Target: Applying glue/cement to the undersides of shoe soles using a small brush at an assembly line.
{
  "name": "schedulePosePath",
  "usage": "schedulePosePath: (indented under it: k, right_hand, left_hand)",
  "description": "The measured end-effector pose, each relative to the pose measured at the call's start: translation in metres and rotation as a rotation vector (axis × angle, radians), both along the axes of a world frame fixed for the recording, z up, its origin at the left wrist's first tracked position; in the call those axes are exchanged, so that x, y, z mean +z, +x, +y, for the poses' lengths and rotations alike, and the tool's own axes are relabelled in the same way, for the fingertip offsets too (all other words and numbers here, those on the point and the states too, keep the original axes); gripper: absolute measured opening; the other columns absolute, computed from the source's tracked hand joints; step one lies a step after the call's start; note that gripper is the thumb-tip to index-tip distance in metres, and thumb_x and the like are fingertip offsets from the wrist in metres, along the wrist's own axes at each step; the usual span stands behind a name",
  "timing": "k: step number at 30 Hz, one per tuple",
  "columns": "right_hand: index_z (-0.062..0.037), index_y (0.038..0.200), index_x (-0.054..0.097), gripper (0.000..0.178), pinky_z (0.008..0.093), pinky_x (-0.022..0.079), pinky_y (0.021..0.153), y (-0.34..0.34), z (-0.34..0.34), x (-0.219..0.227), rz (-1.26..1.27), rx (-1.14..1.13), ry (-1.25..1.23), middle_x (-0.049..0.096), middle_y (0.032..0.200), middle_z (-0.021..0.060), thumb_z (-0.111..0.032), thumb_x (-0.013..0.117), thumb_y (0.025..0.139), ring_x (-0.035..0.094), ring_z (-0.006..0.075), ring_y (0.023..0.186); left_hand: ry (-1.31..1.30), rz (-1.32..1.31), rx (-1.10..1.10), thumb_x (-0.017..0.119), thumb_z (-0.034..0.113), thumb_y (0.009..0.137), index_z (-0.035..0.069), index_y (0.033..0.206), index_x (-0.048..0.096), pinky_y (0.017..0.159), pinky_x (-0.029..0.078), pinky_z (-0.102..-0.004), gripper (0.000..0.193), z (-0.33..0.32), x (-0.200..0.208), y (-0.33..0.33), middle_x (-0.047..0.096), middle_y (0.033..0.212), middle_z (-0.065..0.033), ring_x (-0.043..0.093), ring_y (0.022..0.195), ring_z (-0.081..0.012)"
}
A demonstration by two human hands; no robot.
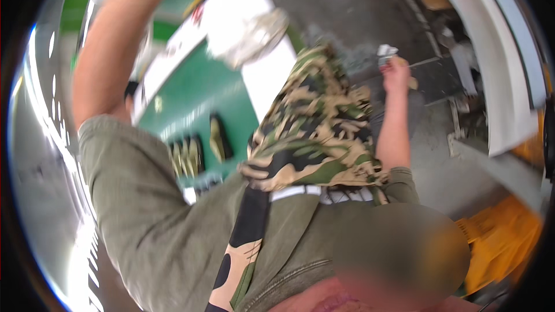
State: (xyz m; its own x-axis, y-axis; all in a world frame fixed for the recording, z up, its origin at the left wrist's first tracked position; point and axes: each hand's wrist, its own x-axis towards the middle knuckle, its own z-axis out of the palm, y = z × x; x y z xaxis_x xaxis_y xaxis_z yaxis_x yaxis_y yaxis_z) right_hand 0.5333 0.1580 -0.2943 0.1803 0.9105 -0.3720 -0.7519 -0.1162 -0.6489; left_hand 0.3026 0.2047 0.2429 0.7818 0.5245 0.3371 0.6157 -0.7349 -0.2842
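My right hand point(396, 75) is away from the table, its fingers closed round a small crumpled white and grey thing point(386, 53), too blurred to name. A tan piece point(413, 82) shows beside that hand; whether I hold it I cannot tell. My left forearm point(124, 29) is raised across the upper left, and the hand is cut off by the upper edge. Beneath and beside this arm lies a green table surface point(185, 95). On it are a dark and olive elongated piece point(218, 138) and several similar pieces point(186, 156) in a row.
A crumpled, clear plastic bag point(257, 37) lies on the white part of the table point(260, 81). My camouflage apron point(318, 121) hangs between the table and my right arm. At the right are a curved white panel point(503, 81), metal legs point(455, 130) and orange-yellow material point(500, 242).
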Motion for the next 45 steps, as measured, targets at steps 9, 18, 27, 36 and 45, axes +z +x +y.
schedulePosePath:
  k: [9, 18, 27, 36, 45]
  right_hand:
    - [-0.0093, 0.106, 0.064, 0.018, 0.0438, 0.048, 0.08, 0.013, -0.003, -0.019, -0.029, 0.221, -0.14, 0.064, 0.097, 0.0059, -0.021, 0.066, 0.093, 0.06, 0.0215, 0.088]
    - [-0.0088, 0.104, 0.064, 0.018, 0.0412, 0.047, 0.078, 0.008, 0.006, 0.028, -0.28, 0.238, -0.307, 0.065, 0.096, 0.0058, -0.021, 0.069, 0.091, 0.06, 0.0216, 0.089]
    - [-0.0094, 0.105, 0.061, 0.024, 0.0328, 0.046, 0.073, -0.147, 0.053, 0.119, -0.616, 0.48, -0.163, 0.066, 0.095, 0.0033, -0.019, 0.074, 0.087, 0.062, 0.016, 0.087]
    - [-0.0044, 0.096, 0.063, 0.021, 0.0249, 0.048, 0.066, -0.315, 0.011, 0.246, -0.59, 0.935, 0.352, 0.064, 0.084, 0.0013, -0.014, 0.076, 0.082, 0.059, 0.0099, 0.072]
    - [-0.0025, 0.091, 0.064, 0.021, 0.0244, 0.043, 0.06, -0.316, 0.006, 0.248, -0.731, 0.75, 0.294, 0.065, 0.081, 0.0024, -0.011, 0.079, 0.079, 0.059, 0.0091, 0.07]
  left_hand:
    - [-0.959, 0.083, 1.6, 0.067, 0.071, 0.07, -0.002, 0.112, 0.07, 0.097, 0.049, -0.038, 0.084, -0.274, -0.313, -0.479, 0.068, 0.113, -0.0248, 0.065, 0.11, -0.0372]
    - [-1.078, -0.415, 2.128, 0.086, 0.054, 0.063, -0.002, 0.126, 0.06, 0.097, 0.05, -0.0377, 0.088, -0.36, -0.448, -0.441, 0.064, 0.125, -0.0215, 0.063, 0.116, -0.031]
    - [-1.199, -2.11, 1.371, 0.082, 0.029, 0.078, -0.003, 0.126, 0.058, 0.103, 0.045, -0.0486, 0.062, -0.348, -0.457, -0.485, 0.065, 0.121, -0.0141, 0.062, 0.112, -0.0303]
    - [-0.769, -2.406, 0.327, 0.068, 0.013, 0.088, -0.001, 0.125, 0.056, 0.102, 0.046, -0.037, 0.041, -0.23, -0.345, -0.348, 0.063, 0.119, -0.0099, 0.06, 0.11, -0.0214]
    - [-0.406, -1.361, 0.417, 0.087, 0.013, 0.071, 0.006, 0.134, 0.051, 0.102, 0.049, -0.0396, 0.073, -0.196, -0.293, -0.284, 0.062, 0.127, -0.011, 0.06, 0.117, -0.025]
